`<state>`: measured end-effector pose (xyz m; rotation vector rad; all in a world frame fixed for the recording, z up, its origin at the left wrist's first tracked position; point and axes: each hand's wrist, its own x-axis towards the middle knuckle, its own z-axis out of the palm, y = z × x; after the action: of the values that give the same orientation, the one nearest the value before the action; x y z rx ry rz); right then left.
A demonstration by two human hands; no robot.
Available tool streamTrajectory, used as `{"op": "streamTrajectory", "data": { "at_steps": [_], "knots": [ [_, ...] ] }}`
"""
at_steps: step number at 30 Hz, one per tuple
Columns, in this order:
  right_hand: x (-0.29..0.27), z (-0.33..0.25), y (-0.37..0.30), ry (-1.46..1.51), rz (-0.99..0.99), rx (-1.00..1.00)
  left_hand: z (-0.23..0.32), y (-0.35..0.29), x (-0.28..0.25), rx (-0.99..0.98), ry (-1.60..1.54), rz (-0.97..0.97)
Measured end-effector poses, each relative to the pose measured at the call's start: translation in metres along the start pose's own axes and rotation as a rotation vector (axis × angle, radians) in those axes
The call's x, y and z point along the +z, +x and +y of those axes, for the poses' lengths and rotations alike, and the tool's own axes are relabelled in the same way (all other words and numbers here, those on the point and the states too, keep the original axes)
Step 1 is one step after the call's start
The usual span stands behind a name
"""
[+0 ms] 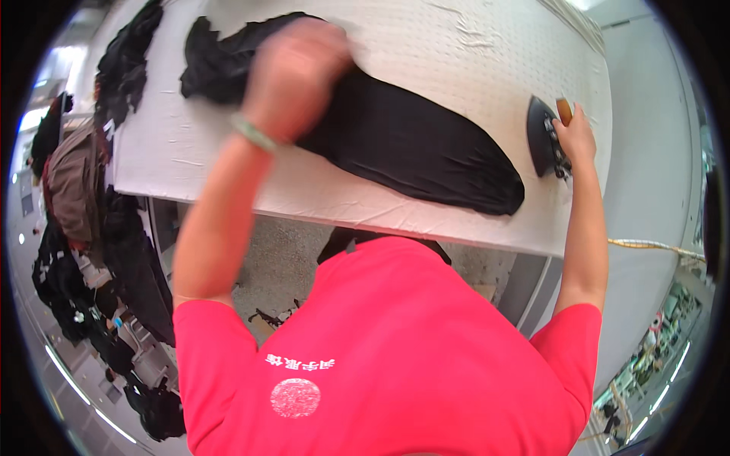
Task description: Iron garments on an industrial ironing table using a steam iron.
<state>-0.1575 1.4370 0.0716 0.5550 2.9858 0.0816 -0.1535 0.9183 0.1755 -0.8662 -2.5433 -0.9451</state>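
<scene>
A black garment (422,144) lies across the pale padded table, long and fairly smooth toward the right, with a gathered end near the front edge. Its far-left part is bunched up. Over that left part is my left hand (300,72), smeared by motion, so its fingers and any grip on the cloth cannot be made out. A bracelet (255,134) circles that wrist. At the table's right side my right hand (579,140) is closed round the brown handle of a dark iron (540,137). The iron is apart from the garment.
The white-covered ironing table (487,45) has a wrinkled cover and a front edge close to my body. More black cloth (131,61) hangs at its left end, beside a brown garment (74,182). A yellowish cord (658,245) runs off at the right.
</scene>
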Motion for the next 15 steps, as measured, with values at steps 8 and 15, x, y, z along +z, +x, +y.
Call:
{"op": "streamTrajectory", "data": {
  "at_steps": [8,15],
  "knots": [
    [-0.05,-0.088,0.014,1.058,0.264,-0.329,0.218,-0.063,-0.057,0.112,-1.116,-0.523],
    [0.037,-0.13,0.024,0.644,-0.268,-0.273,0.184,-0.111,-0.136,-0.173,-0.972,-0.525]
  ]
}}
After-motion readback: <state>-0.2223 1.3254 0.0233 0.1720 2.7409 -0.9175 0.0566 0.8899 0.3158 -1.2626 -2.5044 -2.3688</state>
